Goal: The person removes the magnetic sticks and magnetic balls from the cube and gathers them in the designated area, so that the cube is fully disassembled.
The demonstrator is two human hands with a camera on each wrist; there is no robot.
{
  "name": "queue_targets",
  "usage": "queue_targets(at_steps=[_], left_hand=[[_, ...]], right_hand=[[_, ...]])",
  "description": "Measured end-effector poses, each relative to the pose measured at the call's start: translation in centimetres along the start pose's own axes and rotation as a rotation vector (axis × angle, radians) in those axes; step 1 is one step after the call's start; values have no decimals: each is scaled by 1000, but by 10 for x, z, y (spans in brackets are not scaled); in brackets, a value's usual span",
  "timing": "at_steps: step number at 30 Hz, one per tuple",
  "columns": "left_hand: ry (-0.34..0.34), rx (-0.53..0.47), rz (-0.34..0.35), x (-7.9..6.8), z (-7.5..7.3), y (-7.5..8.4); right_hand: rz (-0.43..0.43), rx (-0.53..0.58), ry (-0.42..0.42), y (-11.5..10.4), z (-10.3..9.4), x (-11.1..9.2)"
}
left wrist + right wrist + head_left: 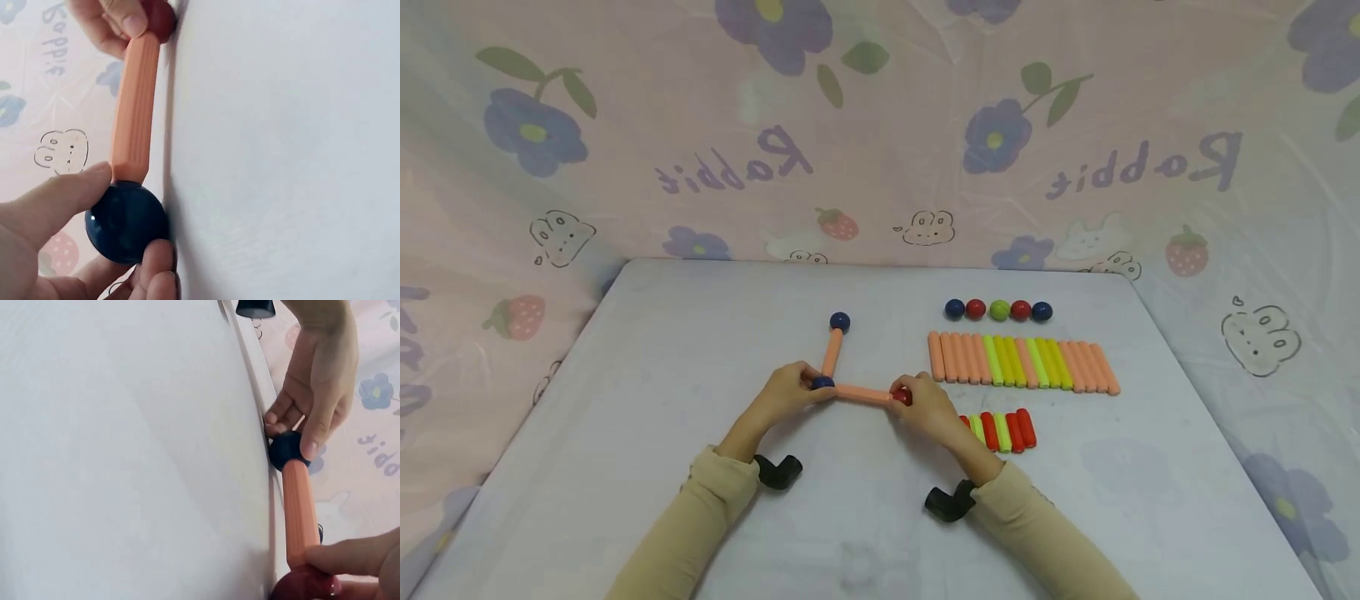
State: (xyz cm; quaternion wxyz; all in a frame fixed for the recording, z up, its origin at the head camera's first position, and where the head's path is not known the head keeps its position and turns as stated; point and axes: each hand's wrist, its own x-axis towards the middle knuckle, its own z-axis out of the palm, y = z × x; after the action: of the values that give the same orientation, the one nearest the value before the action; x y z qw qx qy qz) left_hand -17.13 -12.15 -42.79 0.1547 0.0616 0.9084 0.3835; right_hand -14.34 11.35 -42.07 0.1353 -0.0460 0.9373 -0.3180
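Observation:
In the head view two orange rods and three balls form an L on the white table. My left hand (785,395) pinches the dark blue ball (127,222) at the corner between thumb and fingers. From that ball an orange rod (862,395) runs right to a red ball (902,396), which my right hand (929,408) grips. In the right wrist view its thumb lies along the rod's end beside the red ball. A second orange rod (832,353) leads away from the corner to another dark blue ball (840,322), untouched by either hand.
Several loose balls (999,310) line up at the back right of the table (700,333). In front of them lies a row of long orange, yellow and green rods (1009,362). Short red and green rods (1003,432) lie nearer, partly behind my right hand.

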Motion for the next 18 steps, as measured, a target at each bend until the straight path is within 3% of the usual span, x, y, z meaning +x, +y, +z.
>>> queue_targets(at_steps=[10, 18], left_hand=[[44, -22, -39, -5, 6, 2], [36, -35, -48, -5, 6, -1]], right_hand=[[-89, -33, -7, 8, -3, 6], [-73, -21, -14, 8, -4, 8]])
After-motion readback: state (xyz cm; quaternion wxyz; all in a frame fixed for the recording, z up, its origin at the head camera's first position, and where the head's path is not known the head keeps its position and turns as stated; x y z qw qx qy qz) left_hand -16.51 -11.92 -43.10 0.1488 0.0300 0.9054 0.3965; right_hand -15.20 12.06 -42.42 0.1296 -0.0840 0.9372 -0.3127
